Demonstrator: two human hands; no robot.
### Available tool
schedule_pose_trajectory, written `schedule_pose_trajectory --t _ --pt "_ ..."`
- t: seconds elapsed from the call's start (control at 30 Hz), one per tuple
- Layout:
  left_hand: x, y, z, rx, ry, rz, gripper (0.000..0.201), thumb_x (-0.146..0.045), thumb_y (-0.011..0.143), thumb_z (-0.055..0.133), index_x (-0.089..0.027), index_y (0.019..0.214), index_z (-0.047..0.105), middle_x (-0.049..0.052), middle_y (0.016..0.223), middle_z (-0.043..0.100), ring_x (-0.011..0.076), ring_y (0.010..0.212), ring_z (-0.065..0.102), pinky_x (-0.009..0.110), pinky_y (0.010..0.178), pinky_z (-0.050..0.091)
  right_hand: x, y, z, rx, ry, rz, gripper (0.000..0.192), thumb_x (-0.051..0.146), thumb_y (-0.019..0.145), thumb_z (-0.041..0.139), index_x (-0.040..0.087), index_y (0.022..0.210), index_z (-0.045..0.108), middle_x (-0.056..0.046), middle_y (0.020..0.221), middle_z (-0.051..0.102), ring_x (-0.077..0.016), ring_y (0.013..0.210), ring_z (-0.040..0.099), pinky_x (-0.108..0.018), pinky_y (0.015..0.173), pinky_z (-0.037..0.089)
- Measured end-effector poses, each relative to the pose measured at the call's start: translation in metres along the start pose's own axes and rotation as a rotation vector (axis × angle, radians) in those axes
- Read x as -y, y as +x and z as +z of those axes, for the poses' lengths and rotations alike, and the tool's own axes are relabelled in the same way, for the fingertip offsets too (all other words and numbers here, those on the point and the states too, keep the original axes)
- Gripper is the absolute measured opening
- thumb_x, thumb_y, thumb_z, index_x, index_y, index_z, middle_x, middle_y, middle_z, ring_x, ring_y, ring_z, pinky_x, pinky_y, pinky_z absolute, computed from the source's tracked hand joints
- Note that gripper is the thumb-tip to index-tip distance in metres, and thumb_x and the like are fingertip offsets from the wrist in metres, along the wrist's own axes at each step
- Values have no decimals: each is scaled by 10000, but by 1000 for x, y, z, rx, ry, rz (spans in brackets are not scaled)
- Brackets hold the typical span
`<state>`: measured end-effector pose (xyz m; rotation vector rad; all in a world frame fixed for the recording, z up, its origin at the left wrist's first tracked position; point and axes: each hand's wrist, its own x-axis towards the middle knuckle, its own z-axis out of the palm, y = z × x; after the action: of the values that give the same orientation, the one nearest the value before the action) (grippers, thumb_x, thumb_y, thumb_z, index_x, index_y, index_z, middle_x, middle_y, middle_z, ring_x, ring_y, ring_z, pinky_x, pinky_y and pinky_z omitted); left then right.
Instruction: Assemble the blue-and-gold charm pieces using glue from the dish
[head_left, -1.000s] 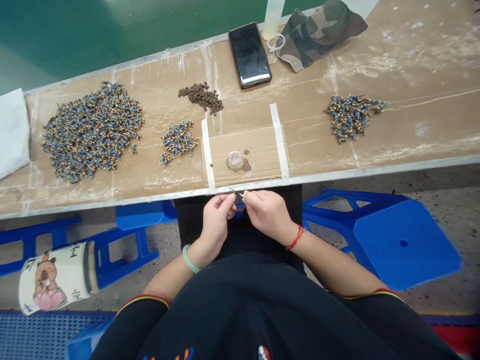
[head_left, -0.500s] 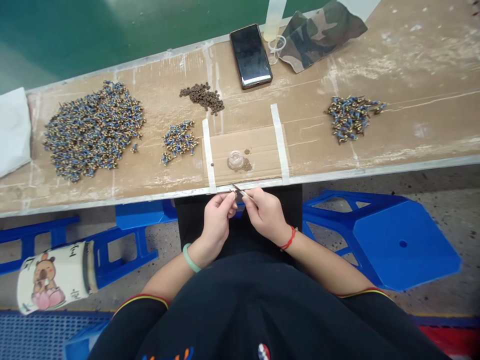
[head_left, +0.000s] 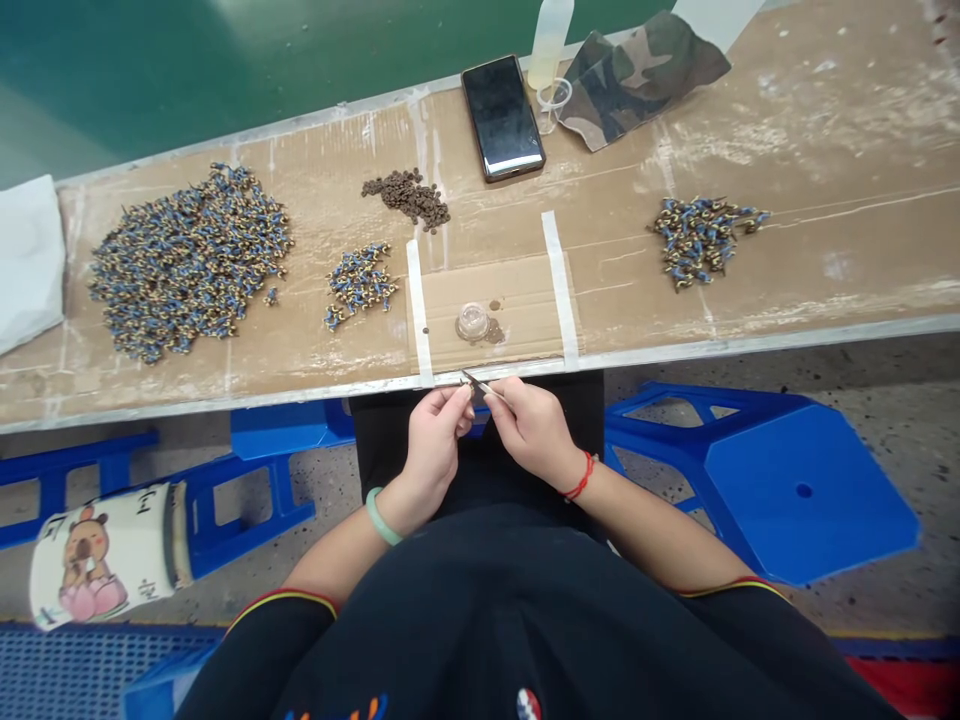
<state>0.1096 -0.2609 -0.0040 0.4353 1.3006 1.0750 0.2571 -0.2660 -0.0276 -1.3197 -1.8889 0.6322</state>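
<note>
1. Our right hand (head_left: 534,428) pinches tweezers (head_left: 480,385), tips pointing to 10 o'clock.
2. Our left hand (head_left: 433,445) has its fingertips pressed together at the tweezer tips; whatever it pinches is too small to tell.
3. Both hands meet just below the bench (head_left: 825,250) edge.
4. At 12 o'clock lies a clear cap (head_left: 472,321).
5. Blue-and-gold pieces lie in a small heap (head_left: 358,282) at 11 o'clock, a big pile (head_left: 187,260) at 10 o'clock.
</note>
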Motion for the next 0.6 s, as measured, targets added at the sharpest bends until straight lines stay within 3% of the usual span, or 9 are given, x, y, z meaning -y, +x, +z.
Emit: schedule_pose_trajectory --t 0.3,0.43,0.6 --pt "1 0 -2 9 15 15 421 -426 646 946 -164 667 617 -43 578 557 63 526 462 220 514 354 0 2 -3 31 -15 7 244 257 1051 453 242 815 511 -6 654 586 -172 582 552 -280 590 382" --pt "2 0 -2 1 30 22 430 -438 641 944 -164 664 614 -39 584 560 65 531 468 221 517 356 2 7 -9 102 -4 1 247 234 1043 449 247 797 462 14 642 559 -153 551 515 -270 577 351" --pt "0 -2 0 -11 41 33 429 -451 643 939 -162 649 621 -36 590 572 63 533 459 222 526 370 7 9 -12 88 -178 -109 247 145 988 462 242 762 466 1 608 568 -165 547 472 -302 583 283"
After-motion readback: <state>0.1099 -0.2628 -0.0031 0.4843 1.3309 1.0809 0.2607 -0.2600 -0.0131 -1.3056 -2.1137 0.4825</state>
